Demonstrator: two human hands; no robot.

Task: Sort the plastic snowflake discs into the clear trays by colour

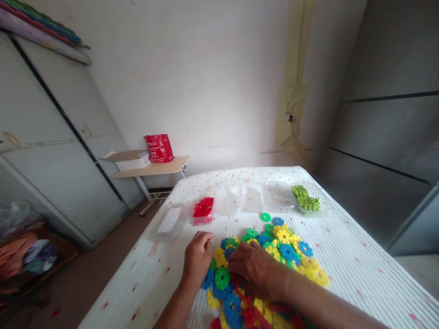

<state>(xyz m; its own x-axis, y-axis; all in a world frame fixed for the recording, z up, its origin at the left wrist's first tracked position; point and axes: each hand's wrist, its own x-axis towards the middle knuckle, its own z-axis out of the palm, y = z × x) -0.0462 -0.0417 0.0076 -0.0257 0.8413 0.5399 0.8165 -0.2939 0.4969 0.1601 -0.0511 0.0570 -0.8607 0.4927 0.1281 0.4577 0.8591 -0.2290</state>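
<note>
The pile point(286, 249) of flower-shaped pieces, in yellow, blue, green and red, spreads over the tabletop point(363, 278) from the centre to the bottom edge of the frame, which cuts it off. The right hand point(259, 269) lies over its middle, fingers bent down among the pieces; the fingertips are hidden, so whether they are clamped on anything cannot be told. That hand and its forearm also cover part of the red pieces in the pile. The left hand point(199, 255) is at the pile's left side, fingers curled together with the thumb close in; whether it holds something cannot be seen. Both forearms run out of the frame. Farther up, red bits point(204, 207) fill a clear tub left of centre, and light green bits point(305, 199) another at right. The see-through tubs between them are hard to make out.
</note>
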